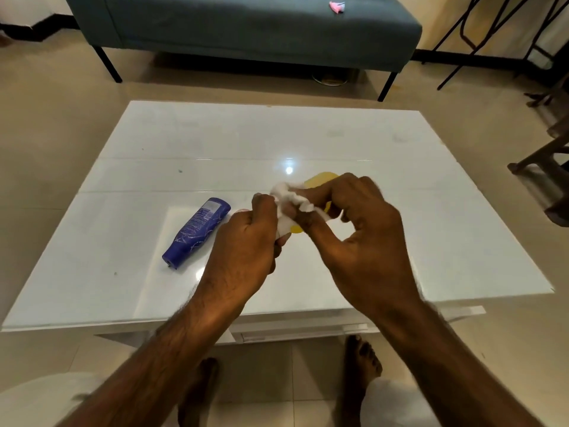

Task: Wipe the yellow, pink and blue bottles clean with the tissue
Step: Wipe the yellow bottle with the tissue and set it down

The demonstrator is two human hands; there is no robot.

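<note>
Above the middle of the white table (308,140) I hold the yellow bottle (320,179) between both hands. My left hand (246,241) is closed around its near end. My right hand (357,235) presses a crumpled white tissue (292,198) against the bottle's side with thumb and fingers. Most of the yellow bottle is hidden by the hands and the tissue. The blue bottle (197,231) lies on its side on the table, to the left of my left hand and apart from it. I cannot make out the pink bottle.
A teal bench sofa (246,29) stands beyond the table, with a small pink item (337,7) on its seat. Dark chair legs (542,161) are at the right. My bare feet (360,362) rest on the tiled floor below the table's near edge.
</note>
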